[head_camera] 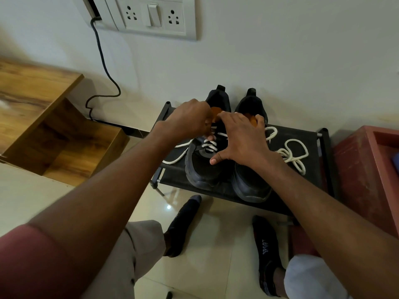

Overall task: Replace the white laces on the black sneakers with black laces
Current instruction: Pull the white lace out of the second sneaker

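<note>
Head view. Nearest the camera: maroon sleeve (pixel 32 262) on the left arm at the lower left corner, grey trousers (pixel 138 255) below it, both forearms reaching forward. Two feet in black socks (pixel 183 225) on the pale tiled floor (pixel 216 255) under the arms; the right sock reads "SPORT".

Left hand (pixel 190 119) over the left sneaker (pixel 203 167), fingers curled down and pinching the white lace (pixel 209 145) at the upper eyelets. That lace is partly unthreaded: a few crossings remain low on the tongue, loose ends trail out to the left of the left hand onto the rack. Right hand (pixel 241 139) lies flat with fingers spread, palm down across the gap between the two shoes; its fingertips reach the collar of the right sneaker (pixel 250 186), its thumb points toward the left sneaker's laces. It grips nothing. Hands are close together, almost touching near the orange insoles.

Second white lace (pixel 291 154) lies loose in a tangle on the rack, right of the right hand, off the shoe. Right sneaker's eyelets are hidden by the hand.

Both sneakers stand side by side, toes toward the camera, on a low black shoe rack (pixel 302 173) against the wall.

Left of the left arm: wooden shelf unit (pixel 43 117). Beyond the hands on the wall: switch and socket plate (pixel 151 16) with a dark cable (pixel 103 61) hanging down. Right of the right arm: red box (pixel 367 169).
</note>
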A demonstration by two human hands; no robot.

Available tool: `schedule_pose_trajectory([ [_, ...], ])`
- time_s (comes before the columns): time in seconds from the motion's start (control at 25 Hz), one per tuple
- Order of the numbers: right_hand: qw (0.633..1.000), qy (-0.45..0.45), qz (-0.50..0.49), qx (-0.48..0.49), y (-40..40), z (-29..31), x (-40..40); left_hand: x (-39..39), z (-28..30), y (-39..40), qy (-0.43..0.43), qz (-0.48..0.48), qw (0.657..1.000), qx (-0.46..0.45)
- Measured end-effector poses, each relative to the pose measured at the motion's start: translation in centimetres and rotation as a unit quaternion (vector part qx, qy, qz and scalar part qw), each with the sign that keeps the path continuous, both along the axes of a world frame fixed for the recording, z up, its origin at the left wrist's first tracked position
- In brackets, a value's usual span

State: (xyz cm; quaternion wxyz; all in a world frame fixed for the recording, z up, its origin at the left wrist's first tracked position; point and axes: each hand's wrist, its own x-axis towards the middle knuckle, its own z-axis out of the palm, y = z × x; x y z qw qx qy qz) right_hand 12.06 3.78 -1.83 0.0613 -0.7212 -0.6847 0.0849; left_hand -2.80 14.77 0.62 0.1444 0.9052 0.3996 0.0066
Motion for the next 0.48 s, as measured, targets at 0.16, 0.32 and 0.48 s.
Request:
schedule_pose_trajectory([
  [0.16, 1.000, 0.000, -0.001, -0.001, -0.1, -0.1, -0.1, 0.0, 0.2, 0.4, -0.064, 0.087, 0.992, -0.065],
  [0.32, 1.000, 0.013, -0.005, -0.004, -0.1, 0.0, -0.1, -1.7, 1.3, 0.3, -0.326, 0.195, 0.883, -0.275],
  [0.48, 1.000, 0.006, -0.002, -0.009, -0.1, 0.0, -0.1, -1.0, 1.1, -0.6, -0.216, 0.120, 0.946, -0.210],
])
